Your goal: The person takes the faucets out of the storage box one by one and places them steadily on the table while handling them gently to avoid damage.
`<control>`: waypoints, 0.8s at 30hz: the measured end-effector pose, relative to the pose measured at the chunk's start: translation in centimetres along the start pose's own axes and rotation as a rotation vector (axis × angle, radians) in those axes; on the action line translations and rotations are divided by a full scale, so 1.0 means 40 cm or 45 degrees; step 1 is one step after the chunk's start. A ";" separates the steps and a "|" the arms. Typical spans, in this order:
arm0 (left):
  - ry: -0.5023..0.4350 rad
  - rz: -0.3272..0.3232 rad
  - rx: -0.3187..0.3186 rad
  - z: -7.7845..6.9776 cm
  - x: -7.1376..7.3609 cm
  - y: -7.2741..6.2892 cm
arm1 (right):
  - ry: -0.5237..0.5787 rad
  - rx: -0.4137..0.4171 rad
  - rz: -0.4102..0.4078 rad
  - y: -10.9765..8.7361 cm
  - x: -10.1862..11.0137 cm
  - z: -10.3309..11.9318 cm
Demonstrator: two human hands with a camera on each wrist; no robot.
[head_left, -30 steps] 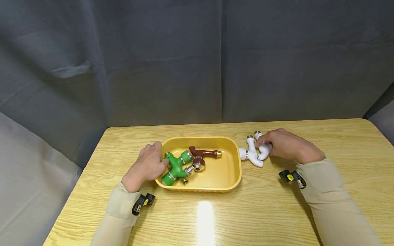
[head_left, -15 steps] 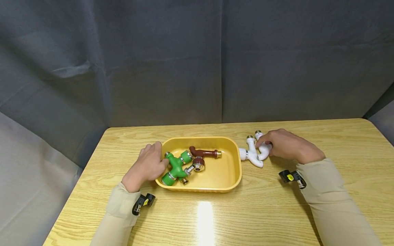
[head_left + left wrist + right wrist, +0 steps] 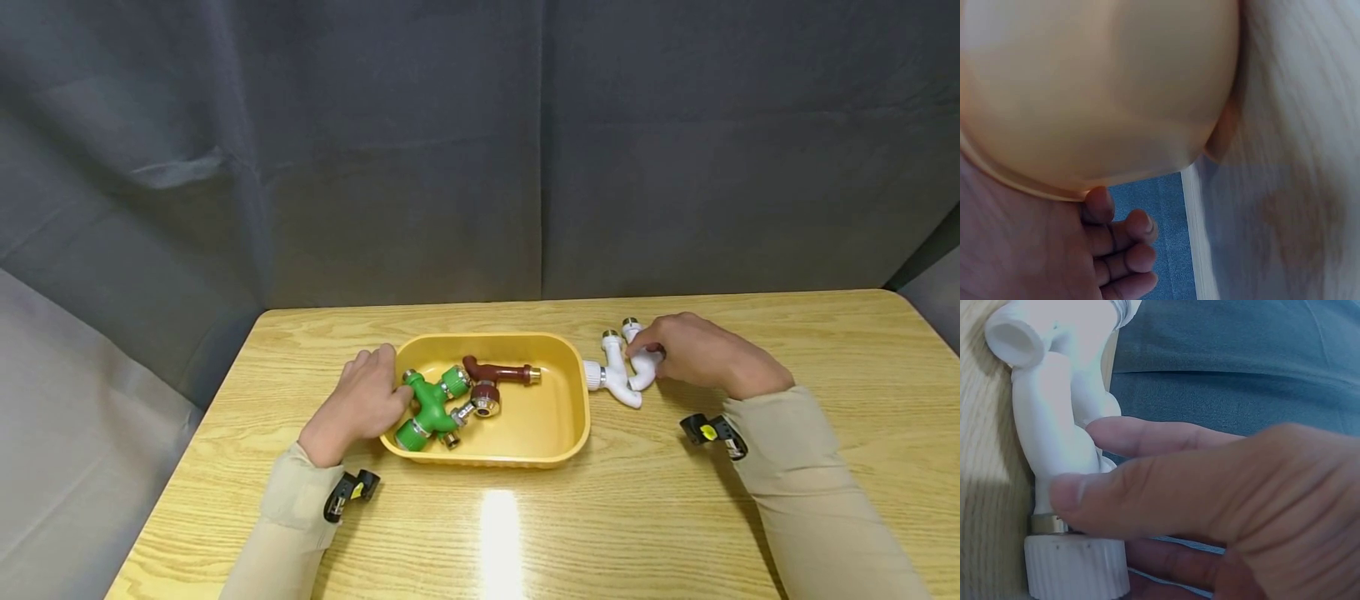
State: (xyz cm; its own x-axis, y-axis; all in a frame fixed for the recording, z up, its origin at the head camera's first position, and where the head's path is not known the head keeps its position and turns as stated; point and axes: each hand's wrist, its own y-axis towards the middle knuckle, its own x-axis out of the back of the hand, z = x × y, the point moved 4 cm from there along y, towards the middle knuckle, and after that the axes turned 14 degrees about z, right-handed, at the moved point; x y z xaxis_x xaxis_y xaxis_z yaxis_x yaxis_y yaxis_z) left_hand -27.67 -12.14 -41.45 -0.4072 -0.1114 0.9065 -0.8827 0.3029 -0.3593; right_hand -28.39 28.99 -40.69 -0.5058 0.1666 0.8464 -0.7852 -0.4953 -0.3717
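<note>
- The curtain [image 3: 405, 167] hangs behind the table [image 3: 675, 517].
- The tub [image 3: 487, 461] stands on the table, the left hand [image 3: 362, 396] at its left end.
- Inside, the double tap [image 3: 431, 410] lies left, the single tap [image 3: 510, 374] just right of it.
- Right of the tub lie the inner tap [image 3: 617, 375] and, beside it, the outer tap [image 3: 645, 367], the right hand [image 3: 701, 354] at its right.

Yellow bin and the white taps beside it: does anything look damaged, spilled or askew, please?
Nothing stands out: no damage or spill shows. The yellow bin looks upright, and the white taps lie beside it, one held by the right hand.
</note>
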 end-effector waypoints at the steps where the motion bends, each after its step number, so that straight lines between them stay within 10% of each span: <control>1: -0.002 0.001 0.000 0.000 0.000 0.000 | -0.001 0.000 -0.001 0.000 0.000 0.000; 24: 0.005 -0.006 -0.004 -0.007 0.001 0.003 | -0.056 0.001 -0.014 -0.008 0.017 0.020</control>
State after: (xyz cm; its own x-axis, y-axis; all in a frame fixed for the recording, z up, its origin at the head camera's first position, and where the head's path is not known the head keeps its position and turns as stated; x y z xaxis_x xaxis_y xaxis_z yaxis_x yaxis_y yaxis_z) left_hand -27.74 -11.85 -41.41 -0.4025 -0.1092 0.9089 -0.8838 0.3051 -0.3548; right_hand -28.20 28.59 -39.70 -0.4809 0.1346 0.8664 -0.7905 -0.4941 -0.3620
